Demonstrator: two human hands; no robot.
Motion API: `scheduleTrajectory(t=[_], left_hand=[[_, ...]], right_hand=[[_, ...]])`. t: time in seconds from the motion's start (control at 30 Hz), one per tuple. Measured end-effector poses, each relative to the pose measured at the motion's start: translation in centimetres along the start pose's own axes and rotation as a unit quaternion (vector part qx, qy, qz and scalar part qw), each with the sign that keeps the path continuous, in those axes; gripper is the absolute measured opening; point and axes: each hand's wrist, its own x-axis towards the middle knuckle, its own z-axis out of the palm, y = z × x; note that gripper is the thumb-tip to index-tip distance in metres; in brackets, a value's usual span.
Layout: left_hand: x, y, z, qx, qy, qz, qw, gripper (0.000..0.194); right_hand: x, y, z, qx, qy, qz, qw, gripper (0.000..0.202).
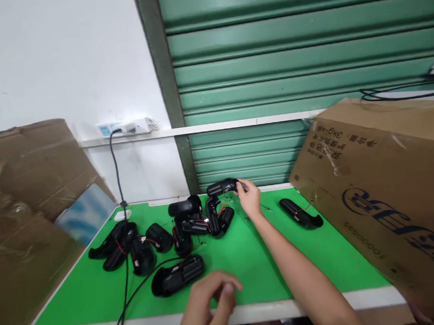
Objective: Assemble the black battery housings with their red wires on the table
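Note:
My right hand [249, 196] reaches to the back of the table, its fingers closed on the end of a curved black plastic housing [222, 187] with thin red wires below it. That housing is at the back of a pile of similar black housings [195, 226]. Near the front edge hovers my left hand [214, 297], slightly blurred, fingers curled loosely with a gap between thumb and forefinger and nothing in it. The closest part to it is another black housing [178, 276], lying on the green mat. A single black housing [300, 214] with a red wire lies to the right.
The green mat [246, 273] covers a white-edged table. Cardboard boxes flank it at left [24, 194] and right [380, 182]. A black cable [116, 163] hangs from the wall power strip [141, 126] across the left side. Behind stands a green roller shutter [287, 45].

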Motion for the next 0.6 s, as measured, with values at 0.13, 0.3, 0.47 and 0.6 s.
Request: scheduleTrajectory(t=[0.13,0.3,0.47,0.6], left_hand=[[10.1,-0.1,5.6,-0.092,-0.144,-0.018,0.985,0.034],[15.7,0.2,8.4,0.031,-0.129,0.095,0.987,0.022],[16.2,-0.8,8.4,-0.031,-0.138,0.065,0.988,0.032],[16.6,-2.4,8.1,-0.131,-0.173,-0.074,0.974,0.030]], right_hand=[[1.1,0.5,-1.6,-0.012,0.061,0.042,0.997,0.045],[2.7,1.4,-5.3,-0.054,0.091,0.087,0.991,0.024],[4.1,1.8,-8.6,-0.103,0.111,0.080,0.985,0.027],[4.7,2.0,-9.3,-0.139,0.124,0.068,0.980,0.044]])
